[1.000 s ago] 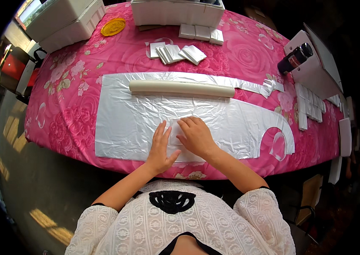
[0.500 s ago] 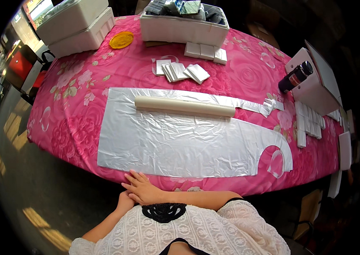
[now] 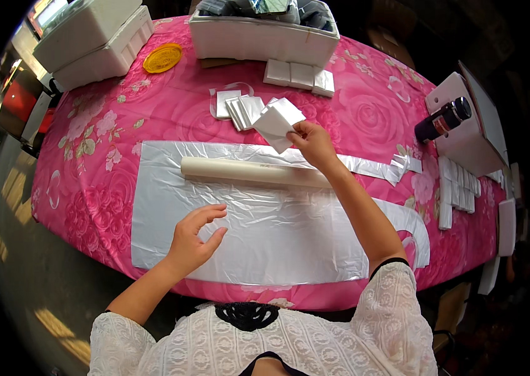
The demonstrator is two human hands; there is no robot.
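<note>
My right hand (image 3: 315, 145) pinches the edge of a flat, white, square folded packet (image 3: 274, 131) between thumb and fingers. The packet is lifted at a tilt beside a loose pile of similar white squares (image 3: 244, 111). My left hand (image 3: 193, 241) hovers over a silvery plastic sheet (image 3: 277, 238), fingers stretched and thumb apart, holding nothing. Spread flat and wrinkled, the sheet has a curved cut-out at its right end, partly hidden by my right arm. Across its far side lies a cream-coloured tube (image 3: 233, 170), its right end hidden behind my forearm.
A pink floral cloth (image 3: 89, 182) covers the table. At the back stand a foam box (image 3: 265, 37) of dark packages, stacked foam boxes (image 3: 102, 56) and a yellow basket (image 3: 163, 57). A dark flask (image 3: 443, 119), a white box (image 3: 465, 150) and several white bundles (image 3: 456, 188) occupy the right.
My hands have left the table's near edge and parted. The right reached forward and took a white square packet from the pile; the left moved over the sheet with its fingers apart.
</note>
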